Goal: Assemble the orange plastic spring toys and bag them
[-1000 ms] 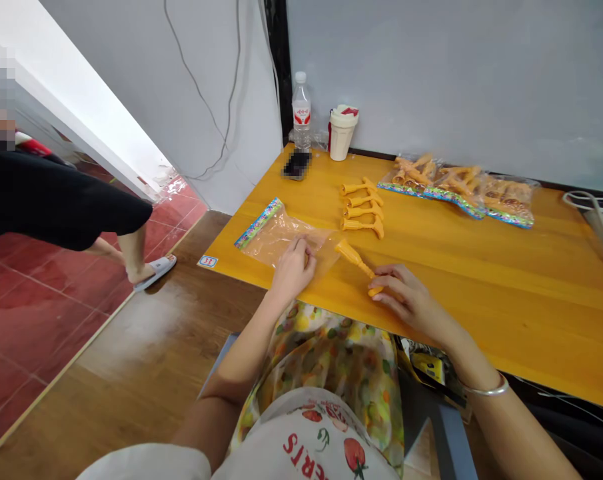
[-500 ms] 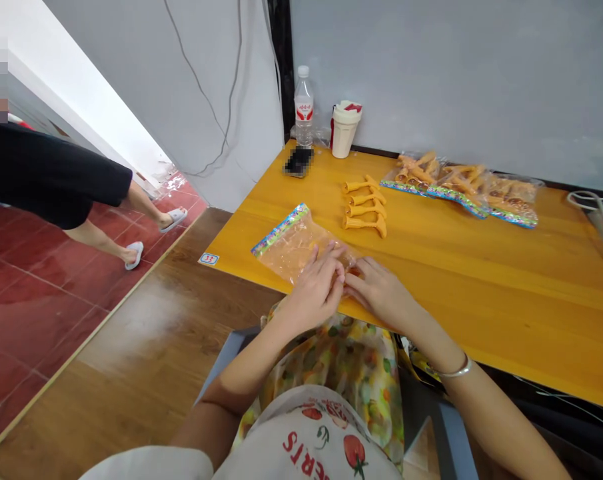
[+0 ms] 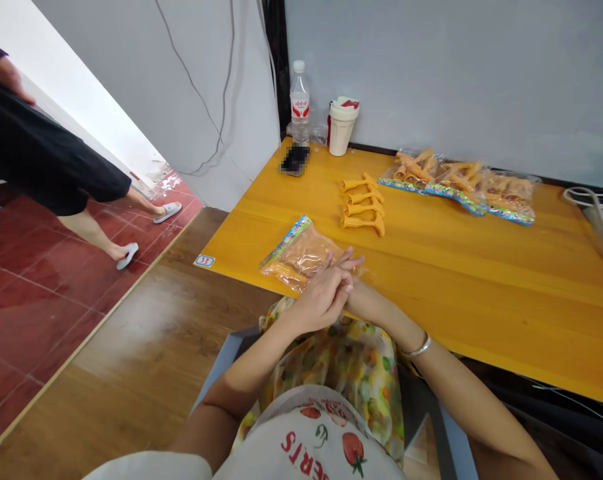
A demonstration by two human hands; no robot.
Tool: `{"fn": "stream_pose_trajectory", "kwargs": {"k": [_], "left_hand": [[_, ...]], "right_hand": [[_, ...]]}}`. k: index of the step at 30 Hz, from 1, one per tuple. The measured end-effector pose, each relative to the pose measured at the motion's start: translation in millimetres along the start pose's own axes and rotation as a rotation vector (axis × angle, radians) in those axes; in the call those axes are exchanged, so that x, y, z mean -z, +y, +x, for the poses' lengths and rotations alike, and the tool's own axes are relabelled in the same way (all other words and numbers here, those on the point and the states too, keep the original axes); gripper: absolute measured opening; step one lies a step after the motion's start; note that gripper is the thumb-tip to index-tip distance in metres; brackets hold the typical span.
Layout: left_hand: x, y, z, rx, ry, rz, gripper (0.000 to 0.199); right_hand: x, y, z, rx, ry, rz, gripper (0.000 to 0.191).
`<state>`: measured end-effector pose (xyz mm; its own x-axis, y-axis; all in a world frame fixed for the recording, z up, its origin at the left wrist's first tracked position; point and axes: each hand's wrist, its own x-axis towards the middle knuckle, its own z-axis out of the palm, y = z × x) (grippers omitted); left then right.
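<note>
Here's the clear plastic bag (image 3: 308, 248), an orange hammer-shaped piece (image 3: 287, 272) showing through it, just left of the fingers! The left hand (image 3: 326, 293) bunches thumb and forefinger narrow at its near end, grip unclear; the right hand's (image 3: 365, 301) fingers are hidden, their state impossible to tell.

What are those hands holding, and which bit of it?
The left hand seems to hold the clear bag by the end opposite its colourful strip. The right hand is partly hidden, so I can't tell what it holds.
</note>
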<state>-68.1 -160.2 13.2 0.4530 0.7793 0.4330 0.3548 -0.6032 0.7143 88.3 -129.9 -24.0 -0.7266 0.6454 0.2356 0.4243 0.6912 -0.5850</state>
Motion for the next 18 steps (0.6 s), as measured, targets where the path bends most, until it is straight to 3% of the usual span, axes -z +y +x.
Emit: {"fn": "stream_pose_trajectory", "kwargs": {"k": [2, 5, 7, 9, 12, 15, 18], "left_hand": [[1.8, -4, -2, 0.018, 0.032, -0.012, 0.008], [4.8, -11, -5, 0.053, 0.066, -0.023, 0.008], [4.9, -15, -6, 0.065, 0.077, -0.026, 0.007], [2.9, -17, -6, 0.078, 0.080, -0.027, 0.006], [-2.4, -19, -6, 0.104, 0.058, -0.007, 0.006], [-7.6, -24, -8, 0.130, 0.023, 0.039, 0.006], [-11.0, -28, -10, 0.141, 0.007, 0.081, 0.007]], "right_hand": [[18, -10, 0, 0.008, -0.008, 0.043, 0.025], [64, -18, -2, 0.004, -0.111, 0.169, 0.030], [94, -8, -2, -0.108, -0.155, 0.246, 0.032], [114, 16, -1, -0.288, 0.013, 0.167, 0.035], [117, 64, 4, -0.490, 0.225, -0.202, 0.031], [102, 100, 9, -0.485, 0.210, -0.426, 0.041], [91, 111, 11, -0.430, 0.162, -0.509, 0.046]]}}
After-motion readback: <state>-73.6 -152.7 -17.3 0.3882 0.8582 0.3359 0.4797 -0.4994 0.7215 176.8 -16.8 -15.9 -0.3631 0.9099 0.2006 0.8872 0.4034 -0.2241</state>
